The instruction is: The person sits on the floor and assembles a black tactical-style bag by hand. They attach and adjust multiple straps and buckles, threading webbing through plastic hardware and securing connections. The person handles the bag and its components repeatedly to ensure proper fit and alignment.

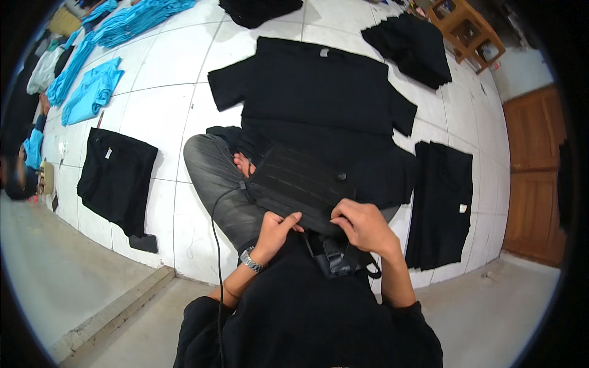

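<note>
A black bag [294,184] with webbing rows lies across my lap, and a strap with a buckle [334,259] hangs at its near side. My left hand [279,233], with a metal watch [250,260] at the wrist, pinches the bag's near edge. Thumb and fingers of my right hand [365,227] are closed on the same edge farther right. A thin black cable [216,245] runs from the bag's left corner down past my left arm. Beyond the bag, a black T-shirt [316,86] is spread flat on the tiles, its lower part partly hidden by the bag.
Folded black garments lie at left [116,178], in a stack at right [440,208] and in a pile at far right [414,52]. A phone [143,243] sits by the left garment. Blue clothes [92,92], another person [24,165], a brown stool [466,30] and a wooden door [534,175] surround the area.
</note>
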Demonstrator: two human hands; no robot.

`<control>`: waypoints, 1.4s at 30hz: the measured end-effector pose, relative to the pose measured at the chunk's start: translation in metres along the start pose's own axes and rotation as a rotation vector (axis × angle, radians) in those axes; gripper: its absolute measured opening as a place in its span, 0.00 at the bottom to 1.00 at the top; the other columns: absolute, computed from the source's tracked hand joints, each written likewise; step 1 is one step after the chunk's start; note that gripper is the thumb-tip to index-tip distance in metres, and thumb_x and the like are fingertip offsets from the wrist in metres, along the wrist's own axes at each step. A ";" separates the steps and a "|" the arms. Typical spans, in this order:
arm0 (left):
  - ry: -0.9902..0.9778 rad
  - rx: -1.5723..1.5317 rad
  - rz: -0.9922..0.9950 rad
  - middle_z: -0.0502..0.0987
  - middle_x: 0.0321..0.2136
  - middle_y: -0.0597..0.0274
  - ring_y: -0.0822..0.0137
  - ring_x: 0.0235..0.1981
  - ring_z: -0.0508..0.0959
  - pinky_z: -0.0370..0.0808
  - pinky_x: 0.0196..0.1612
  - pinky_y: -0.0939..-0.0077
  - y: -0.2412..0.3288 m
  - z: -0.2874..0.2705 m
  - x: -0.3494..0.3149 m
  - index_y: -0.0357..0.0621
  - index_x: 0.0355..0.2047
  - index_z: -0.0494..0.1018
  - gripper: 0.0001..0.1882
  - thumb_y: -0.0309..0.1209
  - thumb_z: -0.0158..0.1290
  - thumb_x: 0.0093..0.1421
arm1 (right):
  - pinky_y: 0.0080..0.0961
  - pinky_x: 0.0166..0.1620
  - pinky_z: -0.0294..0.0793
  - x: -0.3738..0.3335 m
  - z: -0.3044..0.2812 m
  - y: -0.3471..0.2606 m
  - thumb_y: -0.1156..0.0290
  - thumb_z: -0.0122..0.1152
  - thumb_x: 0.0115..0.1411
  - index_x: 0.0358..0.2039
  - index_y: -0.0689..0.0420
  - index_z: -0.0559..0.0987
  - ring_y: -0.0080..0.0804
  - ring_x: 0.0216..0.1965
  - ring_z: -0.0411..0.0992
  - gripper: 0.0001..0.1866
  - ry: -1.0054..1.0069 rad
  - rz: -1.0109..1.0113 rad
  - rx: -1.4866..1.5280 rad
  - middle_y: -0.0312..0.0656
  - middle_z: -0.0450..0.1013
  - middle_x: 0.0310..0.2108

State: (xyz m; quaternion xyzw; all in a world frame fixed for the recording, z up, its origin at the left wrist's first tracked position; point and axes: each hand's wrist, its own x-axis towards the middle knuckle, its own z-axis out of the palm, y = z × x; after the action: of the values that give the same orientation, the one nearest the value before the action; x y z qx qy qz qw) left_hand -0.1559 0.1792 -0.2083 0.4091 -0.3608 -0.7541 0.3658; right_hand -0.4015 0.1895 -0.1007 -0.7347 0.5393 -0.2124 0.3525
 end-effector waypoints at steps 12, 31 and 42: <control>-0.015 0.426 -0.003 0.78 0.14 0.65 0.82 0.18 0.74 0.64 0.21 0.76 0.016 0.003 0.009 0.31 0.21 0.81 0.25 0.40 0.63 0.70 | 0.39 0.38 0.76 0.074 0.008 0.002 0.81 0.68 0.59 0.35 0.63 0.79 0.50 0.34 0.79 0.05 -0.190 -0.126 0.172 0.48 0.78 0.33; -0.267 0.449 0.058 0.85 0.25 0.59 0.77 0.27 0.79 0.75 0.32 0.74 0.034 0.043 -0.023 0.32 0.33 0.82 0.14 0.33 0.63 0.70 | 0.22 0.41 0.79 0.137 0.024 -0.032 0.86 0.67 0.60 0.38 0.64 0.80 0.24 0.35 0.79 0.07 -0.009 -0.252 0.526 0.43 0.81 0.38; -0.119 0.381 -0.024 0.82 0.18 0.60 0.78 0.21 0.77 0.69 0.25 0.75 0.036 0.022 -0.007 0.30 0.28 0.84 0.20 0.37 0.61 0.70 | 0.44 0.53 0.79 0.036 0.006 -0.014 0.63 0.74 0.58 0.57 0.60 0.79 0.51 0.48 0.81 0.28 0.099 -0.028 -0.271 0.51 0.78 0.57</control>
State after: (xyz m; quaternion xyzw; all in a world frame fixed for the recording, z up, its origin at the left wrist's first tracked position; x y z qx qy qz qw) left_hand -0.1632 0.1741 -0.1668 0.4299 -0.5132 -0.6992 0.2510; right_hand -0.3763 0.1599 -0.0962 -0.7715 0.5696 -0.1785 0.2201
